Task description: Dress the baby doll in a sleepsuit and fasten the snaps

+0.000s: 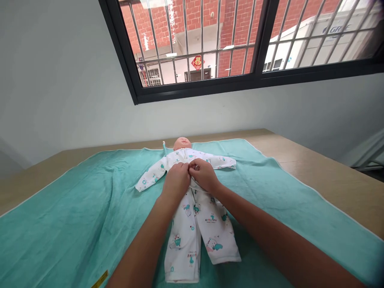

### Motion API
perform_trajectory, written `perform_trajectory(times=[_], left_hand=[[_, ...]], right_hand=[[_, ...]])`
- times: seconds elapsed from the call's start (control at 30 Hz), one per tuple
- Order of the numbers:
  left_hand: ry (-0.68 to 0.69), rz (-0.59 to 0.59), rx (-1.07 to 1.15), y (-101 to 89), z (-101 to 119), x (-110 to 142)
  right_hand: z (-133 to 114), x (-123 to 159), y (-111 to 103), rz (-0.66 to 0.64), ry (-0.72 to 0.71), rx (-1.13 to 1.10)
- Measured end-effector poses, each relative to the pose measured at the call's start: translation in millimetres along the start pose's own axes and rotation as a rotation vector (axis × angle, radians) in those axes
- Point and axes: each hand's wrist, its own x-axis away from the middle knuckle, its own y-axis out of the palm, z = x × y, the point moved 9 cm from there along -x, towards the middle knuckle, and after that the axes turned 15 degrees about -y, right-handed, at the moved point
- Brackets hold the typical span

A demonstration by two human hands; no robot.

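Observation:
A baby doll (182, 143) lies on its back, its head toward the window. It wears a white printed baby shirt (154, 175) with both sleeves spread out, and white printed pants (183, 240) with the legs pointing toward me. Over the front of the shirt, my left hand (177, 178) and my right hand (204, 174) meet at the fingertips. Both hands are closed in a pinch at the shirt's front opening. Whatever small piece sits between the fingers is covered by them. My forearms reach in from below on either side of the pants.
A teal towel (75, 208) with a pale edge lies under the doll on a wooden table (300, 160). Beyond the table stand a pale wall (75, 80) and a black-framed barred window (198, 91). A yellow strip (100, 279) lies at the lower left.

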Motion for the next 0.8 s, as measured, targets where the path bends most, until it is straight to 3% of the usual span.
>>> perform_trajectory(times=[0.1,0.3,0.47,0.67,0.8], left_hand=[[-0.058,-0.002,0.145,-4.3,-6.6,-2.5],[-0.371,-0.023,0.611,-9.6,-42.2,-5.9],[-0.456,-0.121,0.762,-4.5,-48.5,-6.1],[-0.628,-0.25,1.099,9.0,-54.4,-2.2],[-0.634,-0.298,1.188,10.3,-51.8,-0.9]], right_hand=[[1.8,-0.6,0.4,-0.003,0.011,-0.017],[2.0,-1.6,-0.8,-0.004,0.017,-0.038],[2.7,-0.9,0.4,-0.019,0.048,-0.102],[3.8,2.2,6.6,-0.066,0.122,-0.311],[5.7,2.2,7.6,-0.081,0.136,-0.318]])
